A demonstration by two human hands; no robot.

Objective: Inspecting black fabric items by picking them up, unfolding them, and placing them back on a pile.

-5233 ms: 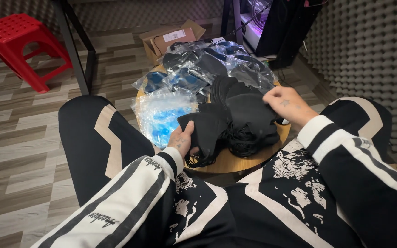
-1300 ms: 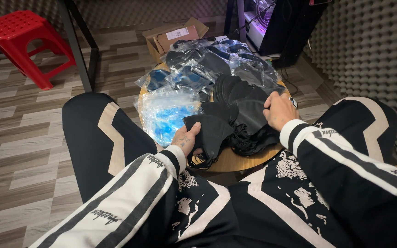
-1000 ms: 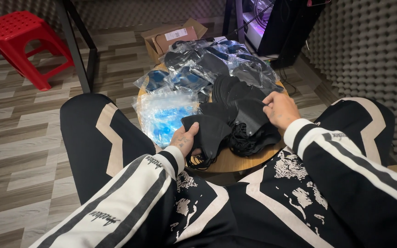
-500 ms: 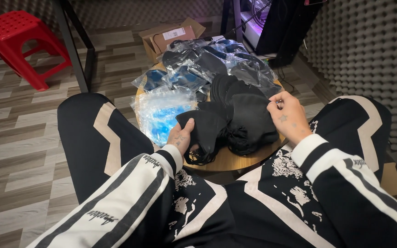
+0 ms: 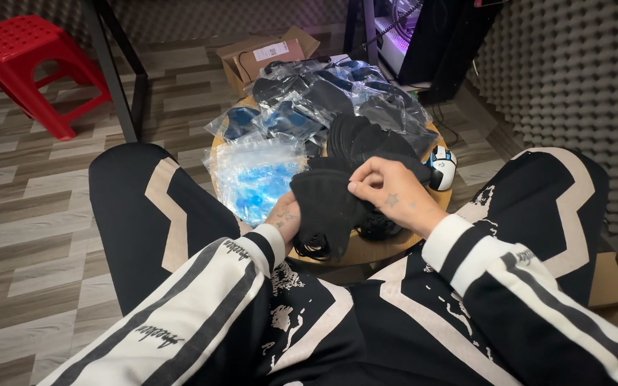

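Two hands meet on one black mask [image 5: 327, 207] at the near edge of the small round bench [image 5: 366, 250]. My left hand [image 5: 284, 218] is under it, fingers curled to hold it from below. My right hand [image 5: 388, 193] pinches its top edge between thumb and fingertips, so both hands are closed on the mask.

I think the mask is very light and soft. It bends and folds like cloth, so it will flop if I hold only one corner. It looks matte, so I judge it not slippery. The best place to hold looks like the flat middle or the top edge. Thin black loops [image 5: 316, 249] hang at the bottom and could snag.

Behind it lies a pile [image 5: 366, 139] of more black masks, fanned out, soft and thin. To the left is a clear bag [image 5: 252, 175] with blue inside, shiny and crinkly. More shiny bags [image 5: 323, 93] with dark things lie farther back. A small white and black mouse [image 5: 440, 166], hard and smooth, sits at the right rim. The bench top looks like wood. On the floor I see a red stool [image 5: 23, 68] and a cardboard box [image 5: 266, 53].
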